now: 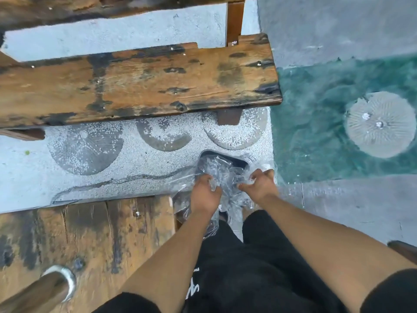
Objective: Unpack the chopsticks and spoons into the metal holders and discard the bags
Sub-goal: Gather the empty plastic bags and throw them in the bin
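Crumpled clear plastic bags [216, 170] bulge out of a dark bin [237, 159] standing on the floor below me. My left hand [206, 190] grips the plastic from the left, fingers closed into the folds. My right hand [261, 182] clutches the plastic on the right side, fingers curled around it. More clear plastic [196, 208] hangs down beside my left wrist. A metal holder [62, 279] pokes into the bottom left corner. No chopsticks or spoons are visible.
A worn wooden bench [135, 82] crosses the upper half. A wooden table edge [90, 233] lies at the lower left. The grey floor [135, 172] shows round stone inlays, and a green glassy patch [327, 120] lies at right.
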Tool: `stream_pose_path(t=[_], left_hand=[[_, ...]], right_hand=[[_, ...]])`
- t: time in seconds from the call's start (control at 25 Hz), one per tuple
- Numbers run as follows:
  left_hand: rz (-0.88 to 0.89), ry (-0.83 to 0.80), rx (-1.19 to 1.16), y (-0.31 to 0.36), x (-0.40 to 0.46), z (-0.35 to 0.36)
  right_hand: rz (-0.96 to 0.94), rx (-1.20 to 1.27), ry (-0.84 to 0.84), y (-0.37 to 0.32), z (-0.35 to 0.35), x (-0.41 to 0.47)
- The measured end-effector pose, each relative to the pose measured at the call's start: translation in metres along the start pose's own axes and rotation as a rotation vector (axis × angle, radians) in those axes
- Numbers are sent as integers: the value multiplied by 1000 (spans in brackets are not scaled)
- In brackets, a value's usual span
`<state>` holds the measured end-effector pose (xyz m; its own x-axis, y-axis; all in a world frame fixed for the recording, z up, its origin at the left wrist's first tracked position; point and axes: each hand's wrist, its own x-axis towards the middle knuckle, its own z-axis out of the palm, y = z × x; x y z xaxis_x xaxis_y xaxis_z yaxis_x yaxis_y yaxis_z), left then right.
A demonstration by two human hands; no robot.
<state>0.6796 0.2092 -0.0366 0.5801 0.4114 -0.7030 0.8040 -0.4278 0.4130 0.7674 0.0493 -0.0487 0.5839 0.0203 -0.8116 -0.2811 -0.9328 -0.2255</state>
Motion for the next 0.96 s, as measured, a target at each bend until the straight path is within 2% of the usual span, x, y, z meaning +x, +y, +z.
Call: stream_pose_path(t=[0.24, 0.32, 0.48, 0.68, 0.84, 0.96], left_hand=[[-184, 6, 178, 3, 42, 30], [-231, -22, 104, -5, 62, 43], [-219, -72, -24, -15, 107, 74], [-205, -122, 26, -49, 197, 128], [-228, -61, 0, -73, 269, 161], [-216, -89, 7, -98, 307, 192]], right_hand=[[25, 118, -62, 14, 2, 61], [43, 130, -86, 22, 10, 83], [95, 177, -110, 36, 37, 134], [127, 253, -136, 45, 103, 208], [137, 313, -142, 50, 155, 262], [100, 339, -146, 57, 187, 301]])
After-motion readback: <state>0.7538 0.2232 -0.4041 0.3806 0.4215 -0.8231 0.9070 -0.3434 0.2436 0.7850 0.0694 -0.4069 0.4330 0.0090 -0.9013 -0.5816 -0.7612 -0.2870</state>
